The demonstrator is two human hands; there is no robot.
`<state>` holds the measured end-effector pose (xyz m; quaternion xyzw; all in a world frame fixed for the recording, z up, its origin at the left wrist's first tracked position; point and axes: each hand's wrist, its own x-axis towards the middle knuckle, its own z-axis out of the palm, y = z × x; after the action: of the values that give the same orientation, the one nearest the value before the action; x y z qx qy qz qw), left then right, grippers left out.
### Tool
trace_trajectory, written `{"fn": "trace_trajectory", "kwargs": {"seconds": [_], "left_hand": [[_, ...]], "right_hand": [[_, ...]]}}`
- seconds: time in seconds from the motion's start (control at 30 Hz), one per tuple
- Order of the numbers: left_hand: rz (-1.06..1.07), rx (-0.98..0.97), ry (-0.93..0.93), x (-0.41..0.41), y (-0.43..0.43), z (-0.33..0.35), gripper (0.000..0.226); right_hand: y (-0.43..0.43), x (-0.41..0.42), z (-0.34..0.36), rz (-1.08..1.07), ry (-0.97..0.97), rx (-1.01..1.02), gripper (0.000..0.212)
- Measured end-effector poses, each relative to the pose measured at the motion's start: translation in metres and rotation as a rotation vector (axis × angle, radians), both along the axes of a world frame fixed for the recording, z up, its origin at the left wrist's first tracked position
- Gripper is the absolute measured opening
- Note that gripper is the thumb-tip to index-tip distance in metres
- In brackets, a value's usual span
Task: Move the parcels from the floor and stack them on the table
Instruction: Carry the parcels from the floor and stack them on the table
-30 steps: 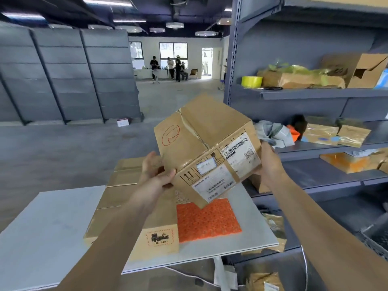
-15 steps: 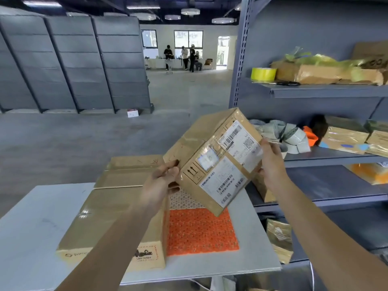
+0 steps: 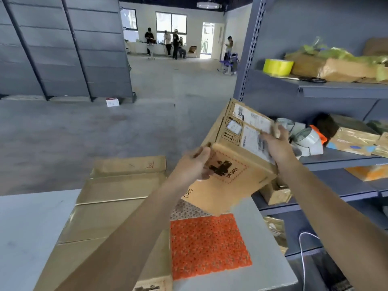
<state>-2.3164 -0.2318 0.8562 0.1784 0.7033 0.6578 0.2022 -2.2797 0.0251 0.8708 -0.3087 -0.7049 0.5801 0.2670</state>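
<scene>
I have the parcel [image 3: 237,164] off the floor and in the air, tipped onto one corner, just right of the long carton [image 3: 117,202] that lies flat on the tabletop [image 3: 27,227]. My left hand [image 3: 193,166] grips the parcel's near corner, the one closest to the long carton, with the thumb over the upper edge and the other fingers [image 3: 201,172] curled onto the face with the printed hazard mark. My right hand [image 3: 277,143] holds the side away from the long carton, laid across the shipping labels with the thumb hooked at the far edge. I cannot tell how far its fingers wrap behind. Both hands are closed on the box and on nothing else. The lowest corner hangs over the orange mat [image 3: 207,246] lying against the long carton's right side. It looks clear of the mat, though blur makes that uncertain. I read this as the placing step: one parcel is down, and this one needs a flat face found. Next I would level it so a broad face points down, shift it left and set it squarely on the long carton, as stacking asks. The risk I see is a skewed landing that overhangs the carton's right edge toward the shelving [image 3: 340,158].
</scene>
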Motion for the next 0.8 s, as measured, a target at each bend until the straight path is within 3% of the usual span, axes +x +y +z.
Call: {"fn": "trace_trajectory", "kwargs": {"seconds": [0.1, 0.27, 0.33, 0.47, 0.8], "left_hand": [[-0.087, 0.004, 0.023, -0.023, -0.001, 0.003, 0.021], [-0.213, -0.081, 0.124, -0.047, 0.0, 0.007, 0.042], [-0.22, -0.103, 0.137, -0.053, 0.003, 0.008, 0.045], [-0.215, -0.157, 0.177, -0.057, 0.014, 0.003, 0.048], [-0.138, -0.213, 0.229, -0.052, 0.035, -0.012, 0.042]], "right_hand": [[0.001, -0.019, -0.006, 0.032, -0.101, 0.057, 0.041], [-0.001, -0.028, -0.031, -0.006, -0.15, -0.085, 0.029], [0.001, -0.031, -0.039, -0.023, -0.157, -0.121, 0.031], [0.008, -0.04, -0.054, -0.079, -0.226, 0.074, 0.04], [0.031, -0.055, -0.078, 0.013, -0.248, 0.264, 0.041]]}}
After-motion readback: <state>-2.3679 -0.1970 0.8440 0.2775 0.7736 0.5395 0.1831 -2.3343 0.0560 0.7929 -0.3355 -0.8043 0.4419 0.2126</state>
